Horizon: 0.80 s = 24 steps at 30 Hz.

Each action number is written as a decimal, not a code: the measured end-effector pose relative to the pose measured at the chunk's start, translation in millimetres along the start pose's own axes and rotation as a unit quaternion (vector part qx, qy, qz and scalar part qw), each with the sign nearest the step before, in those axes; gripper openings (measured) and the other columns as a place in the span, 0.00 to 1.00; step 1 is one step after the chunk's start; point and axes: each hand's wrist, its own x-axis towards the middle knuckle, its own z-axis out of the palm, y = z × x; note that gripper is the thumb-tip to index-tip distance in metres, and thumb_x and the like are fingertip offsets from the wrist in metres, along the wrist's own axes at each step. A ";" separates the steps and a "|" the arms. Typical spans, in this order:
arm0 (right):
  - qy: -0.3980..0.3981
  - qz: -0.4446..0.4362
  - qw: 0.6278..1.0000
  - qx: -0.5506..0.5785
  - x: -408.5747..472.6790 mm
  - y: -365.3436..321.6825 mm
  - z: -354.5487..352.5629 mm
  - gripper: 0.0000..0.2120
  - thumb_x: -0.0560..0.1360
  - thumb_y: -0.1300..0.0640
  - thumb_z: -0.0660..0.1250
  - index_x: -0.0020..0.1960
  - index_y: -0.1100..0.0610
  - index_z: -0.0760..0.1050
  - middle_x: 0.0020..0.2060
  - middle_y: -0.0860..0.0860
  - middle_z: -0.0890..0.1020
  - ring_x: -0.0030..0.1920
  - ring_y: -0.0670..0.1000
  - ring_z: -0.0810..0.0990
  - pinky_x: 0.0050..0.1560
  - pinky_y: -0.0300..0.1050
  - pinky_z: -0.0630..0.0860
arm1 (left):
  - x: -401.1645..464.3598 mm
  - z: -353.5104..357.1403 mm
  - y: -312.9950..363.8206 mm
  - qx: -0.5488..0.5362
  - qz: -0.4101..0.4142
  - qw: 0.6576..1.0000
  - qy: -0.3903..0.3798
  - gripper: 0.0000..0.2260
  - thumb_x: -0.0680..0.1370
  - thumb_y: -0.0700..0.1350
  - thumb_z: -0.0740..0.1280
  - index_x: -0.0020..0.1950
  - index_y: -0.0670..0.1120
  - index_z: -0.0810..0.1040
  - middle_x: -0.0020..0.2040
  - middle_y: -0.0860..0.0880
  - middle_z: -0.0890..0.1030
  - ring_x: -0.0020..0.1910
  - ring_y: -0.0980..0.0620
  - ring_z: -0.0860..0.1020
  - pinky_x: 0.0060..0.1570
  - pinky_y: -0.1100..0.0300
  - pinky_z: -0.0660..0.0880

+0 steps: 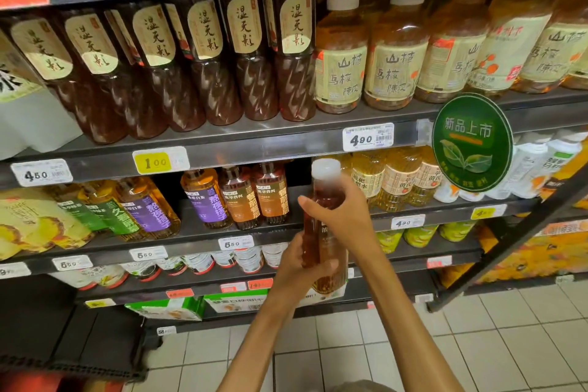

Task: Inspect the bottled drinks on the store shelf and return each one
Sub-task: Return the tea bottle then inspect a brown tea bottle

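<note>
A tall clear bottle of amber-red drink (324, 191) with a white cap stands upright in front of the middle shelf, held in both hands. My right hand (342, 216) grips its upper body just below the neck. My left hand (300, 267) wraps round its lower half, hiding much of the label. Behind it on the middle shelf (280, 227) there is a gap right of two brown-labelled bottles (254, 197).
The upper shelf carries dark tea bottles (203, 64) and pale hawthorn drink bottles (391, 51). A round green sign (472, 141) sticks out at the right. Yellow bottles (391, 178) stand right of the gap. Lower shelves hold cans (248, 259); tiled floor (318, 360) lies below.
</note>
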 end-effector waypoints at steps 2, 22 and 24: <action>-0.030 0.004 0.999 -0.022 6.4 11.5 3.6 0.12 0.73 0.53 0.72 0.52 0.53 0.72 0.43 0.44 0.76 0.43 0.39 0.76 0.41 0.30 0.71 | 5.2 -3.1 -8.2 -0.016 -0.014 1.000 -0.002 0.20 0.71 0.42 0.74 0.60 0.55 0.73 0.55 0.55 0.82 0.58 0.55 0.79 0.57 0.59 0.75; 0.055 -0.038 0.995 -0.081 47.4 28.3 32.0 0.14 0.74 0.54 0.71 0.59 0.57 0.79 0.51 0.53 0.82 0.55 0.55 0.76 0.52 0.51 0.75 | 98.5 -35.0 -29.5 -0.026 -0.057 0.977 0.204 0.08 0.73 0.38 0.72 0.43 0.51 0.77 0.48 0.49 0.82 0.55 0.48 0.78 0.60 0.50 0.73; 0.072 -0.046 0.990 -0.109 49.5 29.5 34.9 0.15 0.74 0.53 0.72 0.58 0.57 0.79 0.51 0.53 0.82 0.54 0.53 0.76 0.51 0.48 0.74 | 102.5 -31.9 -28.6 -0.055 -0.087 0.971 0.214 0.06 0.74 0.39 0.71 0.40 0.48 0.78 0.43 0.49 0.82 0.54 0.45 0.79 0.60 0.47 0.73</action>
